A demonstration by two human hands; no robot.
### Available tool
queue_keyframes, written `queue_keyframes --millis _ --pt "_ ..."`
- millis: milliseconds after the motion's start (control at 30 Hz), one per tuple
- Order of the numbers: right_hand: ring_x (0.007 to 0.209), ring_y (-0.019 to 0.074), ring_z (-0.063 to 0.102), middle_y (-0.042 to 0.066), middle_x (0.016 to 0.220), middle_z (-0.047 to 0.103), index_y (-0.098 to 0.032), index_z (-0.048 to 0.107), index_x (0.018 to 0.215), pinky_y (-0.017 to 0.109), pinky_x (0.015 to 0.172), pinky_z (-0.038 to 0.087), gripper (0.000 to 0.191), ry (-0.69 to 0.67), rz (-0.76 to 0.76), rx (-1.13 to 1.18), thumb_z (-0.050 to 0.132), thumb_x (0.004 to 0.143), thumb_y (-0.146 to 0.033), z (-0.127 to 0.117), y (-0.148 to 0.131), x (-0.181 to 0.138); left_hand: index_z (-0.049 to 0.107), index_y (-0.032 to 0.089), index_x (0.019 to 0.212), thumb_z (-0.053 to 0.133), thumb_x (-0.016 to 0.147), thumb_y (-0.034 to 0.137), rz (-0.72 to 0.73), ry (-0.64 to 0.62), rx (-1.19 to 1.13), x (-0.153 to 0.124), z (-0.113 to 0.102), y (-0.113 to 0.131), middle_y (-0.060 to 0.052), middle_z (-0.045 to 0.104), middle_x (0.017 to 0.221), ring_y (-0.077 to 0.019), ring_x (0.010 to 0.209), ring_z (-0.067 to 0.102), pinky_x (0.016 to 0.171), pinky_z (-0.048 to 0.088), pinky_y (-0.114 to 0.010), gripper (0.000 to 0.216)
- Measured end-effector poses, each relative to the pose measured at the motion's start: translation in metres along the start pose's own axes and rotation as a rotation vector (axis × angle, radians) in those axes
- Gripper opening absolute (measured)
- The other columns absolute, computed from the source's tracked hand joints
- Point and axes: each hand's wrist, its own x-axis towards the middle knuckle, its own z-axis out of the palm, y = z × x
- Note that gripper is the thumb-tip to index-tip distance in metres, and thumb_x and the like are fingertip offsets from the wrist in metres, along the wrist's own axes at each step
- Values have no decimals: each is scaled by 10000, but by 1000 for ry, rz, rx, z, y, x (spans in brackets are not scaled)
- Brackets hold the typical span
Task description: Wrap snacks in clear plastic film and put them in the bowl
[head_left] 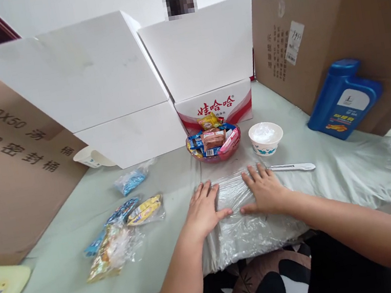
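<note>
Both hands lie flat on a sheet of clear plastic film (236,231) spread over the table's front edge. My left hand (202,209) has its fingers spread on the film's left part. My right hand (266,192) presses the right part, fingers also apart; the two thumbs point towards each other. Just beyond my right fingertips lies a white utility knife (293,167). Behind the film stands a pink glass bowl (215,157) heaped with wrapped snacks (213,138). To its right is a paper bowl (268,147) with crumpled clear plastic in it.
Left on the green cloth (171,254) lie opened snack packets (112,244) and a blue-and-clear bag (132,179). White boxes (96,83) and a brown carton (317,23) border the back. A blue jug (345,98) stands right, a pale yellow container (3,291) left. Someone's head shows behind.
</note>
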Motion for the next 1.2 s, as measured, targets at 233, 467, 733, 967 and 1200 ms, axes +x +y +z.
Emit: queue_keyframes --millis 233,467,733,967,1200 --pt "1225 346 487 215 1372 525 -97 552 1323 446 979 407 618 116 39 -102 436 929 -559 -15 24 2 450 188 1417 668 752 600 -136 -39 173 0 -15 2 -154 322 1549 -382 1430 246 1111 275 -515 813" --pt "1329 373 387 204 1496 389 -91 445 1425 502 1042 360 716 147 23 -48 519 888 -557 1 36 -1 629 161 1223 576 884 344 -268 149 274 5 -17 -8 -151 544 1339 -369 1197 482 967 427 -489 389" --pt "1165 255 548 146 1240 620 -144 606 1229 392 1013 424 438 291 -269 237 432 970 -450 -29 52 -22 664 186 897 550 887 281 15 428 -250 -20 -31 5 -64 609 913 -209 879 591 811 489 -353 149" --pt "891 200 619 83 966 671 -183 692 1028 343 825 495 282 42 -523 385 480 965 -357 -20 54 -30 618 230 1033 894 478 451 641 -441 -266 -86 -22 45 -70 583 1135 -275 1054 541 917 478 -411 659" --pt "1121 246 561 123 1200 618 -191 620 1222 427 982 445 391 171 -469 375 450 972 -438 -11 66 -24 582 219 902 486 823 3 522 -173 -142 -92 -2 32 -41 546 1282 -232 1297 426 1057 403 -415 249"
